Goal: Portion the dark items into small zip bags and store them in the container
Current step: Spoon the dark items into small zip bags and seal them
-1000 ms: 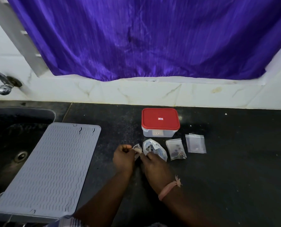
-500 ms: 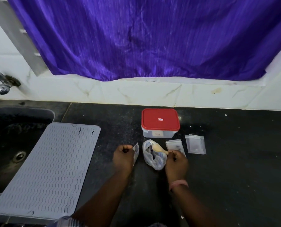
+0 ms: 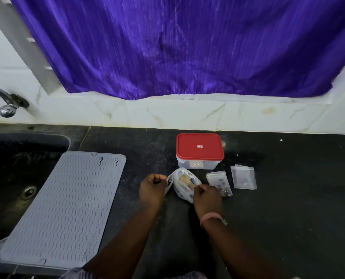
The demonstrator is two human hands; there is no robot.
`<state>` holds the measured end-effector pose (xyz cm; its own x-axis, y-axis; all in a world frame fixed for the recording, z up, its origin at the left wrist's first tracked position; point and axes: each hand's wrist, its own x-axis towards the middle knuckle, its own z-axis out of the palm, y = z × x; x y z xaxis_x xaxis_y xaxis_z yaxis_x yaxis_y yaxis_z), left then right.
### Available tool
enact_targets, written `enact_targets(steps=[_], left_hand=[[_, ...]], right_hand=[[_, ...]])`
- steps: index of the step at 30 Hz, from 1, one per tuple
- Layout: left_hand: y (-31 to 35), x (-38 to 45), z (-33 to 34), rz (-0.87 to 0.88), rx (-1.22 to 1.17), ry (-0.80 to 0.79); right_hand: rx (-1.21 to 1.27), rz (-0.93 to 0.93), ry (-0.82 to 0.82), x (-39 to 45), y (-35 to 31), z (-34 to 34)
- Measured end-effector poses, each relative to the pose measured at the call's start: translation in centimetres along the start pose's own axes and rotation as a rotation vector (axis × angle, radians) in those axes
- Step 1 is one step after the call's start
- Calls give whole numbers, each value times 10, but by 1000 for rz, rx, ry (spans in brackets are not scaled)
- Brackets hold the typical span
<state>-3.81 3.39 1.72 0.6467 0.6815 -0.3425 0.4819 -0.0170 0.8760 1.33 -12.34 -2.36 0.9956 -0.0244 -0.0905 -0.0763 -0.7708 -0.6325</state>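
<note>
Counter (image 3: 288, 208) black, seemingly speckled stone

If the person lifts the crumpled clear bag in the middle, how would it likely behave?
The crumpled clear bag would probably sag and fold, since its film is wrinkled and shapeless. It likely feels light, holding only a few dark pieces. The wooden spoon resting in its mouth might slide out.

No readable text anywhere. Red plastic lid (image 3: 199, 147) of the clear rectangular storage container (image 3: 197, 163): one small white-and-blue logo patch at its centre, characters too small to make out. Container's front wall: a small pale sticker with a dark mark, also illegible. No numbers or signs elsewhere.
</note>
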Motion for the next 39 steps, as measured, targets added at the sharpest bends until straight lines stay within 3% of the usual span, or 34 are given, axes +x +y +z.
enact_targets(steps=[2,4,8,10,14,16,25,33,39], left_hand=[[7,1,-4,69,49,-1],[18,4,-10,154,97,-36],[43,4,-21,254,166,-157],[52,2,-24,271,149,-231],[65,-1,-33,320,102,-382],[74,-3,-39,318,50,-411],[102,-16,-48,273,-172,-537],[104,-22,-43,371,-173,-341],[104,-24,-41,461,-143,-380]], right_hand=[[-179,-31,66,-7,-7,-5],[-190,-61,129,-10,-16,-8],[192,-209,120,-3,-35,-18],[382,-197,13,-1,-43,-25],[498,-307,-270,-3,-54,-47],[535,-364,-326,-6,-58,-59],[729,-352,-170,-3,-80,-81],[623,-448,-153,2,-86,-101],[695,-328,-212,5,-92,-103]])
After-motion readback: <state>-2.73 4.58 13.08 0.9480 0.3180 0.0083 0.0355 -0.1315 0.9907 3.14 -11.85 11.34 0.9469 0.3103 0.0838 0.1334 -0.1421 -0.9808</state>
